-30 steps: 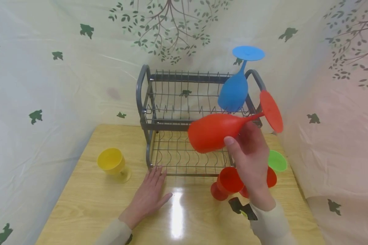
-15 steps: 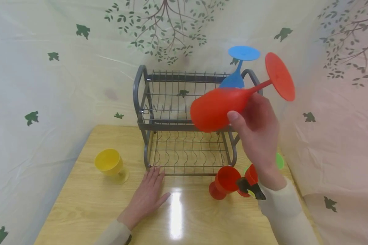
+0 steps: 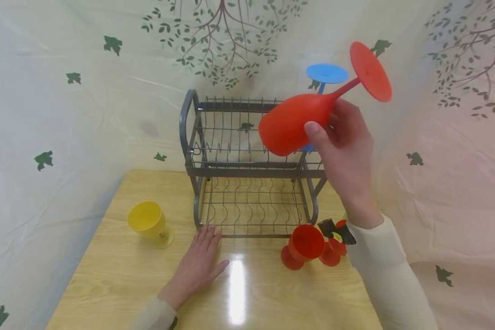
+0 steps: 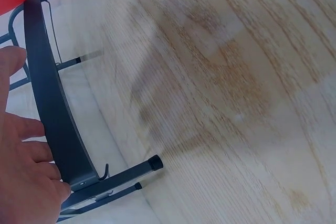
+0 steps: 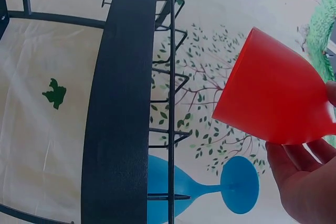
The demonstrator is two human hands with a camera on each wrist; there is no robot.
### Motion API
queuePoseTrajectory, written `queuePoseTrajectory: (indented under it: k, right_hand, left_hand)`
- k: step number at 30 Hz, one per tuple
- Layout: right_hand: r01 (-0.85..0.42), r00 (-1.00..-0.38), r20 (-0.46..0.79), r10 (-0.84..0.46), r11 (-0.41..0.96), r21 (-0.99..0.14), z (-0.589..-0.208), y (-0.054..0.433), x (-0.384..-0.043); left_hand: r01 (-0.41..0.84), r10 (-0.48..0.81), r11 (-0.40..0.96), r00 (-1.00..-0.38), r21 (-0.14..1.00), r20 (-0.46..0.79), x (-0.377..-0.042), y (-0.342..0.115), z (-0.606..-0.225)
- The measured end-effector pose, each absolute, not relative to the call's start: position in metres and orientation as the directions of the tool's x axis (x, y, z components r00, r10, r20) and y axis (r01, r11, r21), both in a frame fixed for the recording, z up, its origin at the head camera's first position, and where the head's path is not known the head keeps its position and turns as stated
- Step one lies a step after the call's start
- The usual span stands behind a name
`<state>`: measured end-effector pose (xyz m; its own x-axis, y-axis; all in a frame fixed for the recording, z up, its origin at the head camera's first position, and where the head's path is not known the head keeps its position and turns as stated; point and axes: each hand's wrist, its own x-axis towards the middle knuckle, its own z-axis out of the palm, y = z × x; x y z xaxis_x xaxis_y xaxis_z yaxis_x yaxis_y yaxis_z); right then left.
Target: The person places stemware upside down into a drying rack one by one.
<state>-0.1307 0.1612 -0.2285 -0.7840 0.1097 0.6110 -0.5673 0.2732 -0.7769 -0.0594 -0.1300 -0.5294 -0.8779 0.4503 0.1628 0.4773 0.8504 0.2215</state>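
Observation:
A red plastic wine glass point(image 3: 297, 120) is pinched at its bowl by my right hand point(image 3: 348, 153), tilted with its mouth down to the left and its foot up to the right. It hangs over the upper tier of a dark metal dish rack point(image 3: 255, 172). Behind it a blue wine glass point(image 3: 327, 73) stands upside down on that tier, its bowl mostly hidden in the head view; more of it shows in the right wrist view point(image 5: 178, 184). My left hand point(image 3: 198, 261) lies with straight fingers on the table, fingertips at the rack's lower front left corner.
A yellow goblet point(image 3: 146, 220) stands left of the rack on the wooden table point(image 3: 119, 288). Red goblets point(image 3: 306, 243) stand at the rack's front right, partly hidden by the right wrist's strap. A patterned cloth point(image 3: 66, 123) hangs behind and at both sides.
My right hand has lifted the red wine glass from in front of the rack to above its upper tier, now covering most of the blue glass. The left hand stays in place.

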Motion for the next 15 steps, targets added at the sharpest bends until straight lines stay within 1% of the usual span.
queuePoseTrajectory:
  k: [7,15]
  right_hand:
    - [-0.553,-0.797,0.595,0.101,0.273,-0.787,-0.226,0.162,-0.151]
    - [-0.54,-0.821,0.57,0.045,0.267,-0.799,-0.227,0.162,-0.174]
  left_hand:
    - [0.477,0.449,0.849,-0.878,0.226,0.168,-0.06,-0.131,-0.53]
    - [0.482,0.446,0.844,-0.874,0.233,0.192,-0.059,-0.131,-0.532]
